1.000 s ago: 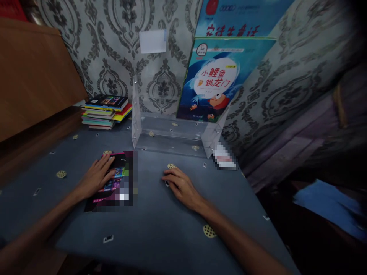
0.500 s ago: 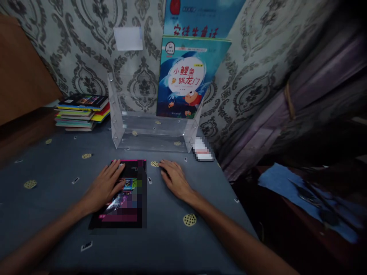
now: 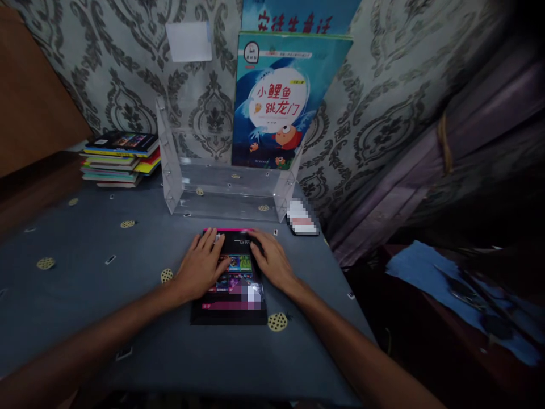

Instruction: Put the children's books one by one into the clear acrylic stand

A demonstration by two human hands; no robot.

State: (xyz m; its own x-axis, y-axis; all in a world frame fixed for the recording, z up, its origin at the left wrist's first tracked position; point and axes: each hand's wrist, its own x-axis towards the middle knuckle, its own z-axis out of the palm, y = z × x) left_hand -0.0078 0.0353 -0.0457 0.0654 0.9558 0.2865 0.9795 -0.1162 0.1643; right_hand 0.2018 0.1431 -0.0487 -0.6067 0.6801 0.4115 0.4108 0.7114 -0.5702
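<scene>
A dark book [image 3: 232,316] with a pink top edge and small colour pictures lies flat on the table. My left hand [image 3: 202,264] rests on its left side, fingers stretched across the cover. At the upper right corner, my right hand [image 3: 275,261] touches the book's edge with its fingers extended and thumb apart. Neither hand is wrapped round the book. Behind it stands a clear plastic book rack [image 3: 221,207]. A blue picture book [image 3: 272,142] with an orange fish leans upright in the rack, in front of a taller blue book [image 3: 293,16].
At the back left is a stack of books [image 3: 121,159]. A blurred-out phone-like object [image 3: 303,217] lies right of the rack. A patterned cloth [image 3: 85,295] covers the table. To the right are a purple curtain [image 3: 383,193] and a blue cloth [image 3: 419,267] with dark items.
The dark book has slid right under my left hand and now lies between both hands. My right hand has come into contact with its edge. The camera view has shifted slightly.
</scene>
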